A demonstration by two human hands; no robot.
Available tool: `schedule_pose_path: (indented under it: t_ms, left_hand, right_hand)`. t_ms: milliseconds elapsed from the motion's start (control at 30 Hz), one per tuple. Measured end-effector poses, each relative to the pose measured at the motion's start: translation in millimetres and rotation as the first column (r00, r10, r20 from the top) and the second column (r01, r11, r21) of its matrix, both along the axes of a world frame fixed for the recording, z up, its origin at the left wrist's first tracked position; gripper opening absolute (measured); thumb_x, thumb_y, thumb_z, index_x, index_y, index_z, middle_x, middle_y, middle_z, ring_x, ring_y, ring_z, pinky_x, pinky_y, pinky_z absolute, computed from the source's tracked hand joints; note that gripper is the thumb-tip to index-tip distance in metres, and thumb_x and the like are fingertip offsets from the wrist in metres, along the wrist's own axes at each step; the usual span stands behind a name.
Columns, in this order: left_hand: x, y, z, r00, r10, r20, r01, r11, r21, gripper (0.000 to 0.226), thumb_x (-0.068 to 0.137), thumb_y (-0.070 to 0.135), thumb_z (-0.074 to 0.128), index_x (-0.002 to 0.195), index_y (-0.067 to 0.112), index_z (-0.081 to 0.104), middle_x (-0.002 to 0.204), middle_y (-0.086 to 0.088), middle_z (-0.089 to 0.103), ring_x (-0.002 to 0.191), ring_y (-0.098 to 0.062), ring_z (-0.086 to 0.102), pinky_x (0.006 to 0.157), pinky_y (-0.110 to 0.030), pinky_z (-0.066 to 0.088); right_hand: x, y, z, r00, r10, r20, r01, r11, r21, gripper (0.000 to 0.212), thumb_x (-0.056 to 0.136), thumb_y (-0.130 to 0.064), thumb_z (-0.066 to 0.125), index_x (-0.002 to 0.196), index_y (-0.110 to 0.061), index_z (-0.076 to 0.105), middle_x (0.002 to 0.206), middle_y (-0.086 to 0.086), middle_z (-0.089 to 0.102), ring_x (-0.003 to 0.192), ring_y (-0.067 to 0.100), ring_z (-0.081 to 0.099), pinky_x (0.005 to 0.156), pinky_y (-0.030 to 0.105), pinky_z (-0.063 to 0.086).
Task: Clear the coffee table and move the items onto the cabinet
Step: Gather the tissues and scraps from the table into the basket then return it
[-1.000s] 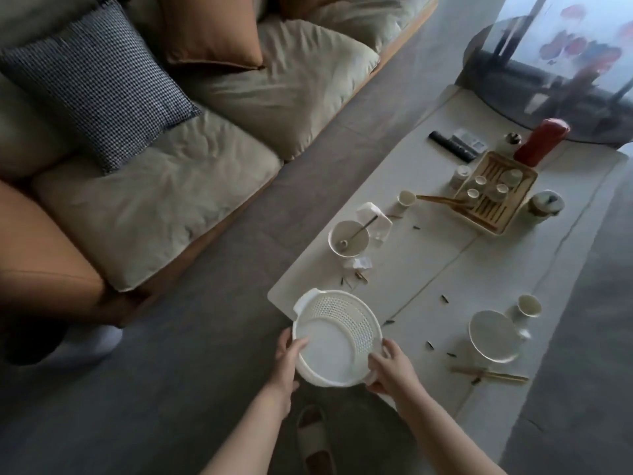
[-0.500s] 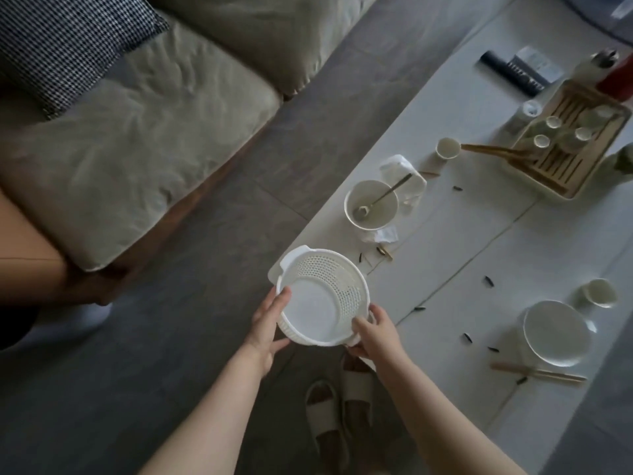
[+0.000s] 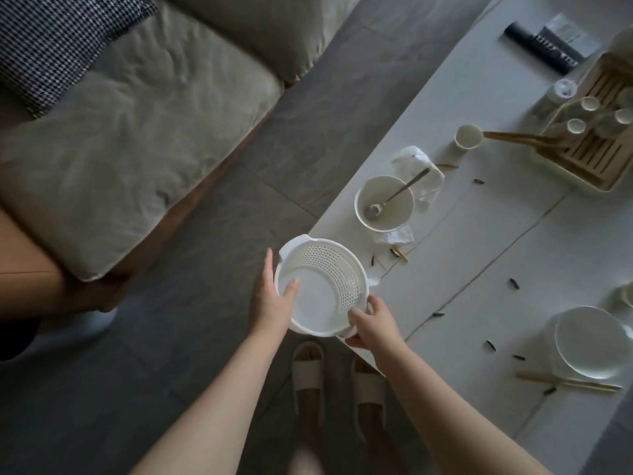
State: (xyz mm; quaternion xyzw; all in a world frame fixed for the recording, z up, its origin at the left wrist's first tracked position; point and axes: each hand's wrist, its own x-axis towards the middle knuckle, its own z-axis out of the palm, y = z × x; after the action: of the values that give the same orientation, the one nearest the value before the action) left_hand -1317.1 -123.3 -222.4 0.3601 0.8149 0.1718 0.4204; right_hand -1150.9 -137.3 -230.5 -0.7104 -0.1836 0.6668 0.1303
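A white plastic colander basket [image 3: 322, 286] hangs just off the near corner of the white coffee table [image 3: 496, 255]. My left hand [image 3: 270, 303] holds its left rim, thumb inside the bowl and fingers outside. My right hand [image 3: 373, 323] grips its near right rim. On the table stand a white bowl [image 3: 397, 207] with a metal spoon [image 3: 394, 195] in it, crumpled tissues [image 3: 419, 166], a small cup [image 3: 467, 138], a white plate [image 3: 596, 341], chopsticks [image 3: 568, 381] and a wooden tea tray [image 3: 596, 138] with small cups.
A beige sofa [image 3: 137, 132] with a checked cushion [image 3: 58, 42] lies left across a strip of grey floor. Dark seed husks [image 3: 513, 283] are scattered over the table. A black remote [image 3: 537, 46] lies at the far end. My slippered feet [image 3: 339, 378] stand by the table corner.
The view has dipped and closed in on the table. The basket has come off the table corner toward me, and my left thumb now lies inside it.
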Motion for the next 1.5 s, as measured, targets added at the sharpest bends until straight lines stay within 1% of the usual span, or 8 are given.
schedule_pose_path:
  t_ms: [133, 267, 433, 667, 867, 1100, 1267, 1500]
  left_hand:
    - [-12, 5, -14, 0.959, -0.254, -0.129, 0.257, 0.966, 0.012, 0.08, 0.091, 0.017, 0.056, 0.148, 0.039, 0.003, 0.144, -0.006, 0.044, 0.123, -0.027, 0.051, 0.096, -0.036, 0.044]
    - [-27, 14, -21, 0.899, -0.414, -0.142, 0.411, 0.91, -0.051, 0.071, 0.089, 0.006, 0.052, 0.147, 0.034, 0.023, 0.138, -0.008, 0.049, 0.119, -0.028, 0.052, 0.096, -0.039, 0.046]
    - [-37, 27, -22, 0.893, -0.409, -0.186, 0.416, 0.91, -0.003, 0.073, 0.083, 0.002, 0.054, 0.143, 0.036, 0.031, 0.132, -0.006, 0.054, 0.112, -0.028, 0.056, 0.089, -0.041, 0.05]
    - [-57, 47, -20, 0.85, -0.46, -0.257, 0.491, 0.869, 0.066, 0.076, 0.078, 0.004, 0.056, 0.141, 0.039, 0.034, 0.123, -0.006, 0.056, 0.103, -0.027, 0.058, 0.085, -0.043, 0.052]
    - [-63, 58, -26, 0.843, -0.458, -0.28, 0.504, 0.855, 0.118, 0.076, 0.079, 0.007, 0.059, 0.14, 0.044, 0.033, 0.12, -0.001, 0.057, 0.101, -0.024, 0.058, 0.08, -0.041, 0.053]
    - [-63, 58, -26, 0.847, -0.458, -0.268, 0.506, 0.85, 0.146, 0.072, 0.083, 0.004, 0.057, 0.141, 0.039, 0.035, 0.127, -0.003, 0.056, 0.108, -0.023, 0.057, 0.087, -0.04, 0.051]
    - [-62, 55, -28, 0.853, -0.443, -0.276, 0.496, 0.852, 0.168, 0.071, 0.082, 0.005, 0.062, 0.141, 0.036, 0.037, 0.13, -0.003, 0.056, 0.112, -0.022, 0.057, 0.091, -0.038, 0.048]
    - [-60, 49, -35, 0.898, -0.386, -0.212, 0.422, 0.892, 0.164, 0.067, 0.081, 0.007, 0.068, 0.14, 0.029, 0.042, 0.134, -0.004, 0.055, 0.119, -0.021, 0.054, 0.097, -0.034, 0.043]
  right_hand:
    - [-3, 1, -13, 0.999, 0.013, 0.047, -0.014, 1.0, 0.006, 0.058, 0.085, -0.013, 0.058, 0.137, -0.025, 0.036, 0.111, -0.002, 0.049, 0.09, 0.025, 0.066, 0.061, 0.032, 0.06]
    - [-2, 4, -23, 0.998, -0.002, 0.058, 0.002, 1.0, -0.001, 0.058, 0.085, -0.014, 0.057, 0.139, -0.025, 0.036, 0.115, 0.003, 0.053, 0.087, 0.025, 0.067, 0.051, 0.024, 0.056]
    - [-4, 12, -36, 0.997, 0.022, 0.071, -0.028, 0.997, 0.074, 0.049, 0.091, -0.024, 0.052, 0.138, -0.025, 0.038, 0.113, 0.005, 0.055, 0.084, 0.021, 0.066, 0.057, 0.025, 0.056]
    - [9, 13, -78, 0.836, 0.183, 0.517, -0.296, 0.944, 0.145, 0.042, 0.092, -0.035, 0.053, 0.133, -0.028, 0.045, 0.128, 0.005, 0.05, 0.099, 0.019, 0.06, 0.086, 0.039, 0.054]
    - [13, 18, -120, 0.739, 0.326, 0.59, -0.459, 0.884, 0.086, 0.044, 0.092, -0.028, 0.055, 0.135, -0.035, 0.043, 0.139, 0.001, 0.035, 0.108, 0.022, 0.052, 0.074, 0.03, 0.053]
    - [7, 27, -132, 0.834, 0.172, 0.524, -0.339, 0.91, 0.239, 0.034, 0.09, -0.023, 0.057, 0.124, -0.021, 0.052, 0.128, 0.002, 0.04, 0.096, 0.015, 0.053, 0.076, 0.027, 0.051]
    - [-9, 19, -138, 0.638, 0.393, 0.662, -0.592, 0.801, 0.095, 0.042, 0.083, -0.033, 0.064, 0.12, -0.026, 0.046, 0.13, 0.0, 0.036, 0.09, 0.016, 0.055, 0.07, 0.03, 0.054]
    - [19, 24, -102, 0.889, -0.139, 0.436, -0.004, 0.951, 0.311, 0.031, 0.089, -0.021, 0.057, 0.12, -0.015, 0.054, 0.117, 0.007, 0.046, 0.095, 0.024, 0.057, 0.087, 0.046, 0.053]
